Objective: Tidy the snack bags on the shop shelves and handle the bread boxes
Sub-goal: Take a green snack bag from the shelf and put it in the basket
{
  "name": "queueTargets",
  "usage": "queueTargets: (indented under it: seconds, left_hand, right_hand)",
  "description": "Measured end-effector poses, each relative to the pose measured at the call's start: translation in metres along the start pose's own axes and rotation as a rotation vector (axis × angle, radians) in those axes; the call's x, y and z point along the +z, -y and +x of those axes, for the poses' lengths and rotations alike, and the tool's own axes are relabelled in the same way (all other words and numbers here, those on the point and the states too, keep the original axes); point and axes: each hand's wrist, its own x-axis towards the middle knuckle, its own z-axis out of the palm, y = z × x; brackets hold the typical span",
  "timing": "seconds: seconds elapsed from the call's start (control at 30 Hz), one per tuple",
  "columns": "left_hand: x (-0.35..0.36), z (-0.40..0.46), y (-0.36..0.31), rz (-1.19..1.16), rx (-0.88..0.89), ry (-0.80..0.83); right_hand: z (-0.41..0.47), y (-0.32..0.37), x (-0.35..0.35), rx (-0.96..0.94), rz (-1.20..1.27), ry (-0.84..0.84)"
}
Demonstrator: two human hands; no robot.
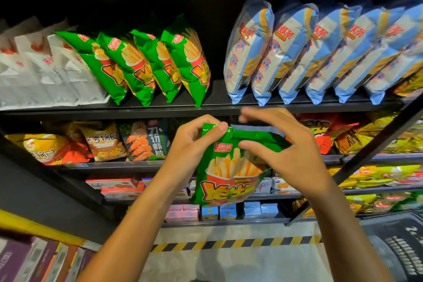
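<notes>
Head view: our left hand [194, 142] and right hand [281, 144] pinch the green fries bag [229, 171] upright — likely bound for the shelf gap [217, 91] above.

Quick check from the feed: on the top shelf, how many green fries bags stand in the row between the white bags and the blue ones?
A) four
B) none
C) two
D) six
A: four green fries bags lean in a row on the top shelf, while a fifth one, the held green bag, is gripped by the left hand and right hand.
</notes>
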Motion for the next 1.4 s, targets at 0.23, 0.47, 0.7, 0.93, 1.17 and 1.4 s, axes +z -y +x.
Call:
queueTargets:
  seconds: [0.23, 0.47, 0.7, 0.93, 1.17, 1.4]
  left_hand:
    - [-0.003, 0.01, -0.002, -0.191, -0.066, -0.097]
    - [-0.015, 0.027, 0.009, -0.257, -0.133, -0.104]
    - [-0.031, 0.008, 0.056, 0.095, -0.277, 0.351]
    - [-0.025, 0.019, 0.092, 0.182, -0.275, 0.353]
    - [0.045, 0.044, 0.124, 0.138, -0.295, 0.499]
    - [0.186, 0.059, 0.159, 0.161, -0.245, 0.649]
  right_hand:
    - [-0.027, -0.036, -0.002, 0.47, 0.454, 0.149]
    - [-0.051, -0.052, 0.024, 0.598, 0.524, 0.058]
    - [-0.048, -0.052, 0.027, 0.595, 0.472, -0.285]
    - [-0.054, -0.051, 0.036, 0.723, 0.353, -0.327]
    - [-0.121, -0.072, -0.005, 0.858, 0.398, -0.348]
    - [-0.201, -0.099, -0.105, 0.9, 0.291, -0.583]
